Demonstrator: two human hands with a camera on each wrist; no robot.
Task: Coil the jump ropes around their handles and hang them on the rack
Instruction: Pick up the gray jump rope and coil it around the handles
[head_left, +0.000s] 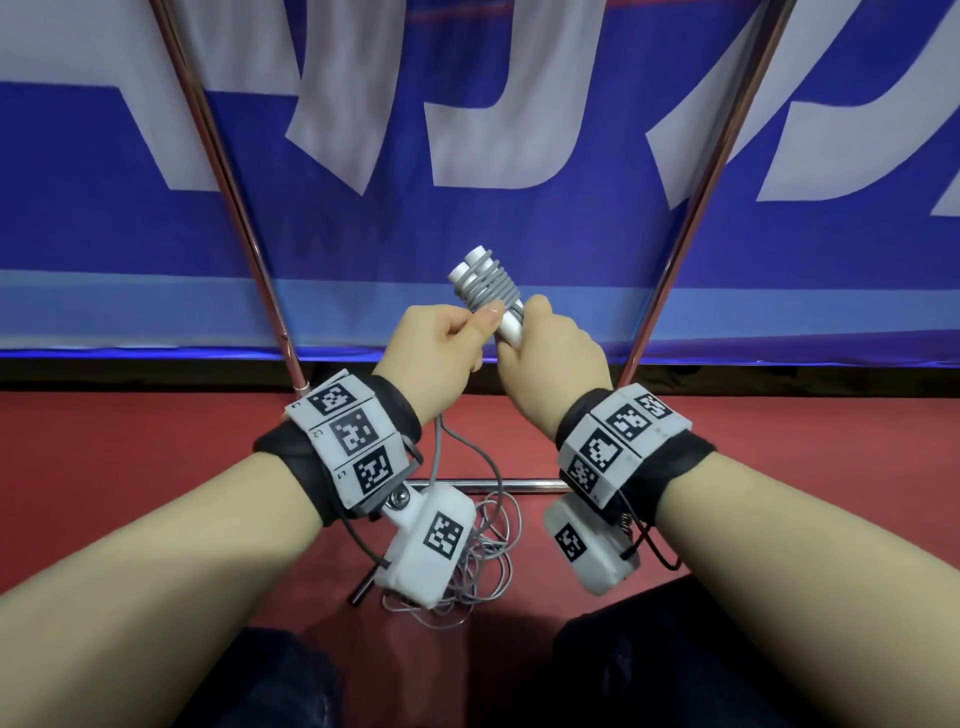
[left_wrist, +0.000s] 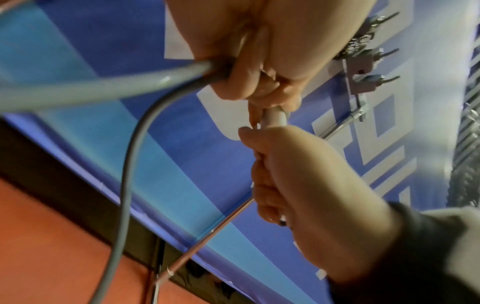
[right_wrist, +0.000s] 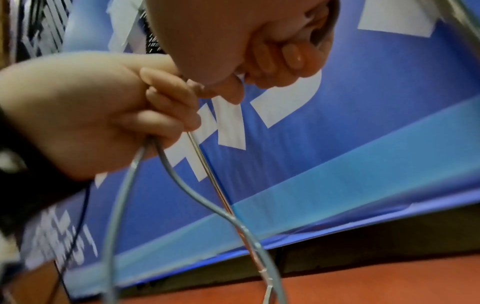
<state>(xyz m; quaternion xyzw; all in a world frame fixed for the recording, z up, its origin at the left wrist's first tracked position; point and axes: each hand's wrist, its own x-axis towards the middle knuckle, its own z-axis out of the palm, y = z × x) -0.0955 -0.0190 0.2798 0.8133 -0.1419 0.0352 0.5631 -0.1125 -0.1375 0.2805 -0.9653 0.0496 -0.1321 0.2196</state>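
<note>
The right hand (head_left: 553, 345) grips the lower end of two white handles (head_left: 480, 291), held together and tilted up to the left. Grey rope (head_left: 488, 288) is coiled round them. The left hand (head_left: 441, 340) pinches the rope just beside the coil; its loose length hangs to a tangle (head_left: 488, 551) on the red floor (head_left: 130, 447), between the rack's poles (head_left: 228, 171).

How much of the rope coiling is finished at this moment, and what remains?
Done: several grey turns sit around the white handles. In hand: the right hand holds the handles while the left hand grips the rope. Left: loose rope on the floor to wind, then hanging on the rack.
</note>
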